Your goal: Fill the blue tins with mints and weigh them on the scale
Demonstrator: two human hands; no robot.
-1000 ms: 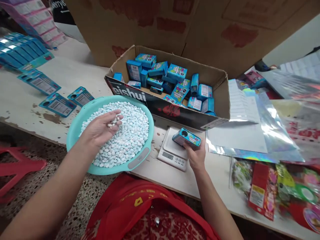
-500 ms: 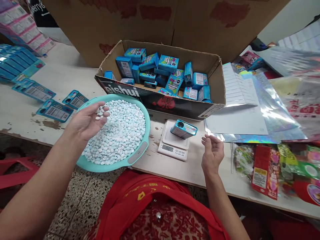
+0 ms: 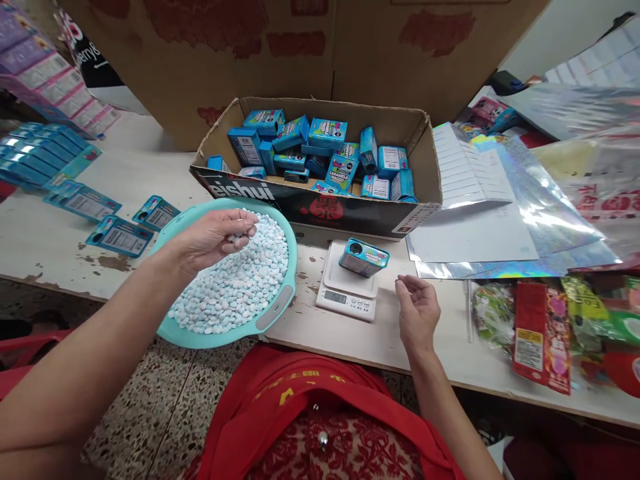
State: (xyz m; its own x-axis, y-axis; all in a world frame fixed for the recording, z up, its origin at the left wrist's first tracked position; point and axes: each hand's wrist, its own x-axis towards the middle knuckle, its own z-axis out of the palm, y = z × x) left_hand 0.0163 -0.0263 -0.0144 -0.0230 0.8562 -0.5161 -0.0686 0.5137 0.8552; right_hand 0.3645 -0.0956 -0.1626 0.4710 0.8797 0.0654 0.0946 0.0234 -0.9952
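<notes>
My left hand [image 3: 217,237] is over a turquoise basin [image 3: 287,267], its fingers curled around a few small candies. Loose white and pale-blue candies [image 3: 235,287] fill much of the basin. To the right, a small white digital scale [image 3: 349,297] carries one blue candy box [image 3: 364,258], lying on its side with a round dark hole at its end. My right hand [image 3: 419,307] rests beside the scale, palm partly up and fingers loosely bent apart, holding nothing. The scale's display is lit, but its digits are too small to read surely.
Behind the scale stands an open cardboard box [image 3: 320,213] holding several blue candy boxes [image 3: 327,133]. Flat blue cartons [image 3: 120,235] lie at left. White sheets and shiny film [image 3: 480,233] are at right, near red candy packets [image 3: 530,333]. A large carton [image 3: 300,67] rises behind.
My left hand has moved right across the basin, its fingers closing more over the candies. My right hand has shifted only slightly. The whole view has tilted a little.
</notes>
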